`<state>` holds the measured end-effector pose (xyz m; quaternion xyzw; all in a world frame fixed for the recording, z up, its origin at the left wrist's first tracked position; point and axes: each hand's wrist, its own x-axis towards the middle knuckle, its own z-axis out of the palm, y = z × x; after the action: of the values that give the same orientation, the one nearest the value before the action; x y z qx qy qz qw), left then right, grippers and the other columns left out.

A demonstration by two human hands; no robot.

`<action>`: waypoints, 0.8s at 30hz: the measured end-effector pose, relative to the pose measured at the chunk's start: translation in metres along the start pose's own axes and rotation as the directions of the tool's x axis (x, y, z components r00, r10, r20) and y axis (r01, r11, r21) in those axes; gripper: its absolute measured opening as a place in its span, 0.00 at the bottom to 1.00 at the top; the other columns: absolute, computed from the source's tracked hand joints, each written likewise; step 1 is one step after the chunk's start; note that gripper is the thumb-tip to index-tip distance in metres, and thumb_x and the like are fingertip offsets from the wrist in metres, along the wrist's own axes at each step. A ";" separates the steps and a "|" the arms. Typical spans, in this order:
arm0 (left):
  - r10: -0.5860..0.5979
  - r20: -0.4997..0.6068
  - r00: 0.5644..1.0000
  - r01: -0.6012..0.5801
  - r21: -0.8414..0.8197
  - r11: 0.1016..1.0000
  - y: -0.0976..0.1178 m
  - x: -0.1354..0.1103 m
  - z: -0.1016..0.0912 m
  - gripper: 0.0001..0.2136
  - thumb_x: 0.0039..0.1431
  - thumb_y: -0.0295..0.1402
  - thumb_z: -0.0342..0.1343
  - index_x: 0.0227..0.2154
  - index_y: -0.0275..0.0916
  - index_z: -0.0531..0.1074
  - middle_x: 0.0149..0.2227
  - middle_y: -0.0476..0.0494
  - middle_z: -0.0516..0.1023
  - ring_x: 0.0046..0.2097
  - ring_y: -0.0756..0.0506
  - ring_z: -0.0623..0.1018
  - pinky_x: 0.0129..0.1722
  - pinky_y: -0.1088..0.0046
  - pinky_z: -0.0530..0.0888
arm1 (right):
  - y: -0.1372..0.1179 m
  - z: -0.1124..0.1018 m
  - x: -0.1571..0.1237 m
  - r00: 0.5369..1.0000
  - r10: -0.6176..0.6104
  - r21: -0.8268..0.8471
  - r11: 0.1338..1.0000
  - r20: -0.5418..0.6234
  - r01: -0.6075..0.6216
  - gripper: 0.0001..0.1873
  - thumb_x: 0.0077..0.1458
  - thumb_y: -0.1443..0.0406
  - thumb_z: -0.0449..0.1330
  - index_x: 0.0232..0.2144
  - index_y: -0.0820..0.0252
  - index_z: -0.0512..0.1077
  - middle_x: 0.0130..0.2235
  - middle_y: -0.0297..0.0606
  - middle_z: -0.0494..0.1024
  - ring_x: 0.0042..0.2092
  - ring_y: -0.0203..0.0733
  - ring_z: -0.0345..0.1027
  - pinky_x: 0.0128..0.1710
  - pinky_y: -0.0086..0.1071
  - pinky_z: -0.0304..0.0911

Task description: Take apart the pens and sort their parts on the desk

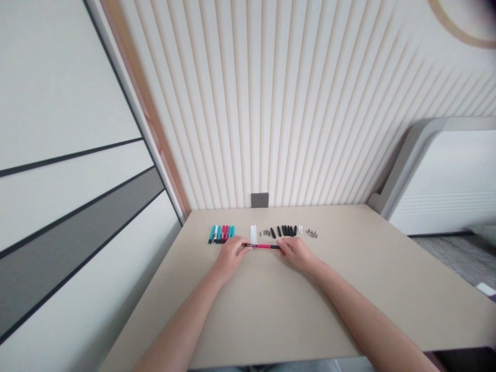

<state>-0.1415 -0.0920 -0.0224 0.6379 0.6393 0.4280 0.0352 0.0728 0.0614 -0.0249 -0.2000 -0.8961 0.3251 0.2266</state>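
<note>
A thin red pen (262,246) with black ends lies level between my two hands, just above the beige table (349,289). My left hand (231,254) pinches its left end with curled fingers. My right hand (297,252) pinches its right end the same way. Behind the pen runs a row of parts: teal and red pen barrels (221,233) at the left, white tubes (253,233) in the middle, black caps (285,230) to the right, and small grey bits (312,233) at the far right.
A grey wall socket (259,200) sits at the table's back edge, below a ribbed wall. A white and grey panel wall stands at the left. A white unit (449,181) stands at the right beside the table.
</note>
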 end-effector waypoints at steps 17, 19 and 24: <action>0.004 0.001 1.000 -0.004 0.005 1.000 -0.002 -0.001 0.001 0.07 0.62 0.37 0.55 0.36 0.41 0.75 0.35 0.45 0.78 0.39 0.44 0.76 0.42 0.68 0.73 | -0.004 -0.001 0.000 1.000 -0.028 0.034 0.999 -0.004 0.028 0.21 0.65 0.55 0.48 0.28 0.58 0.72 0.27 0.36 0.75 0.30 0.38 0.67 0.31 0.30 0.58; -0.004 -0.002 1.000 0.004 0.004 1.000 -0.002 -0.001 0.001 0.07 0.62 0.37 0.55 0.36 0.41 0.74 0.35 0.45 0.78 0.39 0.44 0.76 0.42 0.68 0.73 | -0.005 -0.001 0.001 0.999 -0.046 0.049 0.998 -0.026 0.047 0.20 0.65 0.54 0.49 0.31 0.58 0.73 0.30 0.37 0.77 0.33 0.40 0.68 0.32 0.30 0.59; 0.020 -0.010 1.000 -0.020 0.032 0.999 -0.002 0.000 0.001 0.08 0.62 0.38 0.55 0.37 0.41 0.75 0.35 0.45 0.78 0.39 0.44 0.76 0.42 0.67 0.72 | -0.006 -0.003 0.001 0.995 -0.079 0.014 0.997 -0.061 0.080 0.21 0.66 0.54 0.47 0.30 0.57 0.73 0.32 0.39 0.77 0.35 0.42 0.69 0.35 0.32 0.61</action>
<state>-0.1430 -0.0916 -0.0244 0.6424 0.6398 0.4215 0.0174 0.0723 0.0589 -0.0182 -0.1719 -0.8935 0.3168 0.2678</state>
